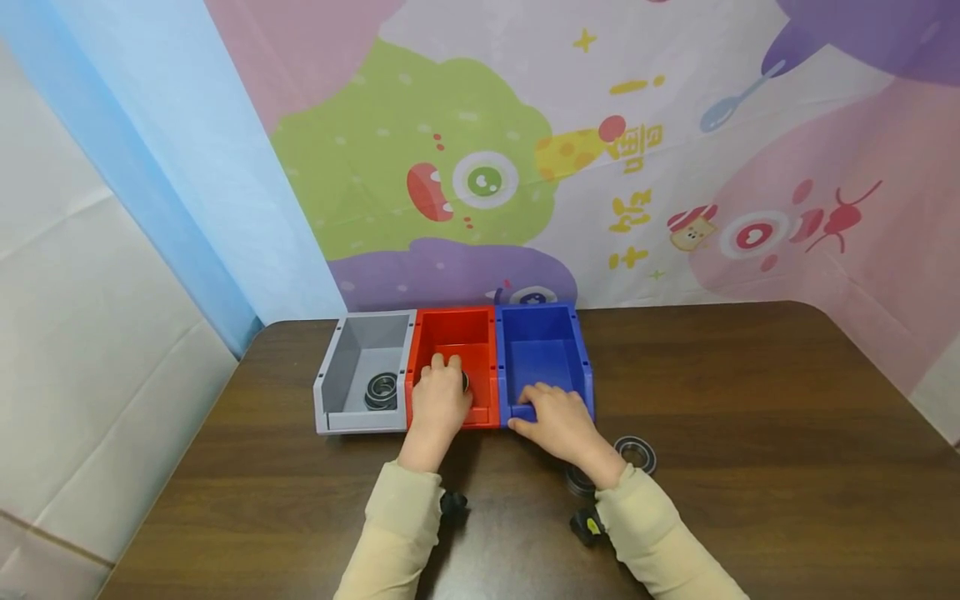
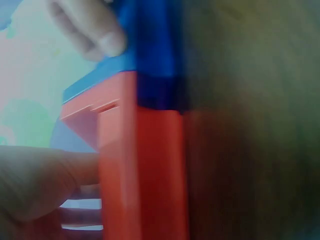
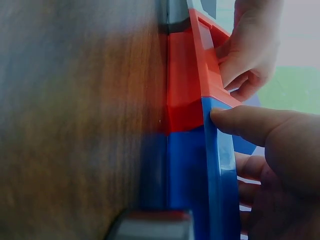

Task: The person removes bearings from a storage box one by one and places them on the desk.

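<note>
My left hand reaches down into the red bin, its fingers curled. A dark bearing shows between the thumb and fingers, mostly hidden by the hand. At the blue bin, my right hand grips the low front edge. Its thumb presses the outside of that edge, and the fingers lie over the inner side. The left wrist view shows the left thumb by the red bin's front wall, the bearing out of sight there.
To the left, a grey bin joined in the row holds bearings. On the wooden table, one bearing lies near the right wrist, another partly under it. A printed cloth hangs behind.
</note>
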Demonstrator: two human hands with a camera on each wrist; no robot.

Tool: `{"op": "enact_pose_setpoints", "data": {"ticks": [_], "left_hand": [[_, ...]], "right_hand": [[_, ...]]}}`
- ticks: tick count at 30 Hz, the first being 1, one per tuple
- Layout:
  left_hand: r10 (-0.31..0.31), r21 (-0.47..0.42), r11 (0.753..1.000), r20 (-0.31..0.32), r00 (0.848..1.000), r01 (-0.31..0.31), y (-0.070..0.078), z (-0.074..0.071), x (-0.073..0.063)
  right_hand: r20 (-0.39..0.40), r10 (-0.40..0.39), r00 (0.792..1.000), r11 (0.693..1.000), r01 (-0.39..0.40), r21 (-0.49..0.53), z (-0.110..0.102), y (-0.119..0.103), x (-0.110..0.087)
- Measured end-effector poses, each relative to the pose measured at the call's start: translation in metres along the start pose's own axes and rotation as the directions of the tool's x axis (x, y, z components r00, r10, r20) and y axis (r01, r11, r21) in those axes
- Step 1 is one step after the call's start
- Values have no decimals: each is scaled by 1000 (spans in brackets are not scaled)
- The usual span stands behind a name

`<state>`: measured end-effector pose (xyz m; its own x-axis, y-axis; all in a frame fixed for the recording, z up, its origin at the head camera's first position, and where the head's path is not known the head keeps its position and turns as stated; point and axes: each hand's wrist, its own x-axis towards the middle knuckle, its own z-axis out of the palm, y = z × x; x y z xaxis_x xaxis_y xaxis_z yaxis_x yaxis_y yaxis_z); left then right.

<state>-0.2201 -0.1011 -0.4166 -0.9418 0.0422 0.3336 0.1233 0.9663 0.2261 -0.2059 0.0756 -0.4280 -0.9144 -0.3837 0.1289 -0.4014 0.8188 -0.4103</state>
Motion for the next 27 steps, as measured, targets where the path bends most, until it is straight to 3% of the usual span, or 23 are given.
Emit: {"op": "enact_pose_setpoints", "data": {"ticks": [4,9,16,23,27], "left_hand": [[-5,-56,998,67,998,9,-2,-8,0],[10,-159,987,107,994,7,-4,-16,-1],[49,-362,932,132,990,2,-13,-23,-8],[31,-395,918,137,990,26,-14,-29,-11],[42,-383,923,147,988,18,-10,-36,-13]], "right_hand": [[-9,-9,1000,1000,8,-10,1,1,0],[-13,-12,1000,1000,11,-17,1,2,0],[22,14,1000,1000,-14,-10,1,1,0],[34,11,999,1000,-10,-25,1,0,1],[46,22,999,1000,-21,-13,0,0,1]]}}
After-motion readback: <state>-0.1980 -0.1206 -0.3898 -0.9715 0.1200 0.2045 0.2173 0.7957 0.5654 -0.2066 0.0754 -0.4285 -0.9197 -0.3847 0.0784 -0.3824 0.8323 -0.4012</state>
